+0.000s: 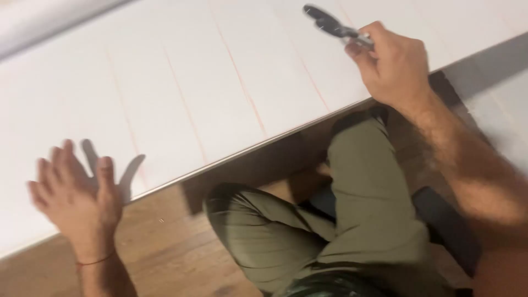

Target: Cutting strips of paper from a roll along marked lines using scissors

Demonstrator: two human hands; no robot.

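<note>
although the whole view is smeared by motion blur, a dark tool (330,25) can be made out in the right hand (393,63), near the far edge of a large white panel (181,99). its kind cannot be told for certain: it looks like a folding knife or a pair of pliers, with a dark grey head and a paler, shiny part where it meets the fingers. its handle end is hidden inside the grip, and only the free end is seen. the long axis is laid slantwise, with the free end pointed up and to the left, toward the panel's far edge, and the held end pointed down and to the right, toward the panel's right end. whether the tool touches the panel or is held just above it cannot be told.

the right hand's fingers are curled tightly around the tool's handle. the right forearm is cut off by the right edge of the view.

the left hand (74,192) is spread wide, nothing being held, with its fingers laid on or just over the panel near the near edge, toward its left end; its shadow is cast on the white face beside it. a thin red string (94,260) is worn at the wrist.

faint reddish lines are seen running across the panel. olive trousers (352,220) and a wooden floor (165,247) are seen below the near edge. a dark object (445,220) beside the right leg is too blurred to be named.
</note>
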